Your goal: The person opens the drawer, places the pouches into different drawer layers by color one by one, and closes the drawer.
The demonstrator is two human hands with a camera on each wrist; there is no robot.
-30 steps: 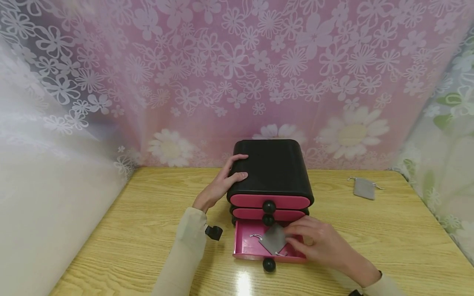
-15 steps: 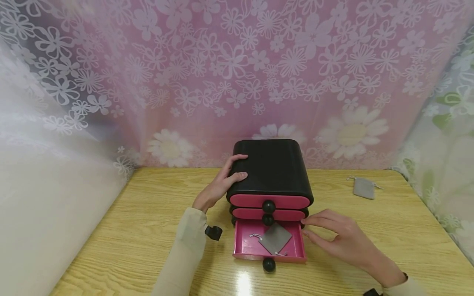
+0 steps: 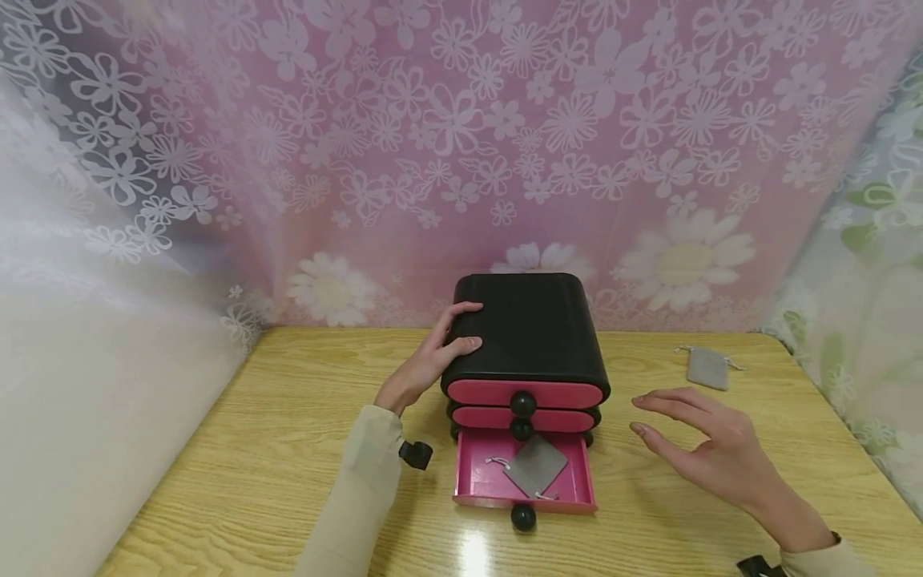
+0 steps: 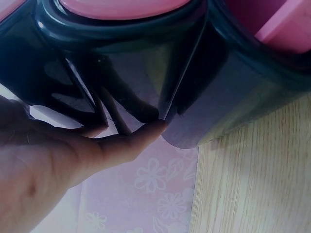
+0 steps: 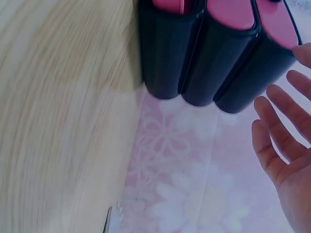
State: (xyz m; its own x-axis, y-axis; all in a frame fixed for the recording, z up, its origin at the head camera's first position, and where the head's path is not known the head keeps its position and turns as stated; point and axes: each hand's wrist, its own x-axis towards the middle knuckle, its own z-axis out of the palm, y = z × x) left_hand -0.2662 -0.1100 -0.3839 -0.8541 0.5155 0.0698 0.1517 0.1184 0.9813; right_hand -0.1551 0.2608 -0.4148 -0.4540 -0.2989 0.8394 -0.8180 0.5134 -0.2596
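Note:
A black drawer unit with three pink-fronted tiers stands on the table. Its bottom drawer is pulled out, and a grey drawstring pouch lies flat inside, white cords spread. My left hand rests on the unit's upper left side, thumb and a finger over the top; in the left wrist view its fingers lie along the glossy side wall. To the right of the unit my right hand hovers with spread, relaxed fingers and nothing in them. The right wrist view shows those fingers apart from the unit.
A second grey drawstring pouch lies on the wood-grain table at the back right. Round black knobs stick out from the drawer fronts. A flowered pink curtain hangs behind the table, with pale curtains at both sides.
My right hand has left the pouch in the bottom drawer and moved right, away from the unit. The pouch stays in the drawer. My left hand has not moved.

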